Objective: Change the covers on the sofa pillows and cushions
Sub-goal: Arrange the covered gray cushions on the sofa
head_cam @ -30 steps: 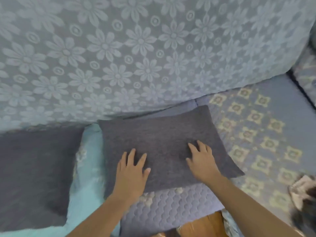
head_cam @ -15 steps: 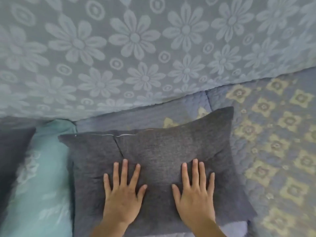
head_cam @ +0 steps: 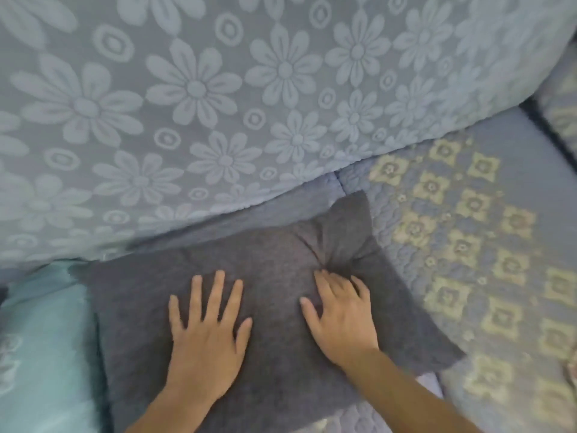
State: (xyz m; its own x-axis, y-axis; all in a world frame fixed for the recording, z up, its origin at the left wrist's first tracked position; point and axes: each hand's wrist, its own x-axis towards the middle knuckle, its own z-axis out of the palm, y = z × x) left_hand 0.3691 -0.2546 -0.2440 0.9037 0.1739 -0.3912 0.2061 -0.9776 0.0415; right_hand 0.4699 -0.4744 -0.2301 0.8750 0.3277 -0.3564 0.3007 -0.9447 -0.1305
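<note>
A dark grey pillow (head_cam: 274, 264) lies flat on the sofa seat, just in front of the backrest. My left hand (head_cam: 206, 332) presses on its middle with spread, straight fingers. My right hand (head_cam: 340, 317) rests flat on the pillow's right half, fingertips pushing toward a crease that bunches the fabric near the far right corner. A light teal pillow (head_cam: 43, 339) lies against the grey pillow's left side.
The backrest wears a pale blue cover with a daisy pattern (head_cam: 218, 98). A quilted blue seat cover with yellow-green motifs (head_cam: 474, 251) stretches to the right. A dark gap (head_cam: 540, 120) separates this seat from another cushion at the far right.
Both hands stay on the grey pillow. The right hand has pushed outward and a crease has formed near the far right corner. The camera has shifted slightly left.
</note>
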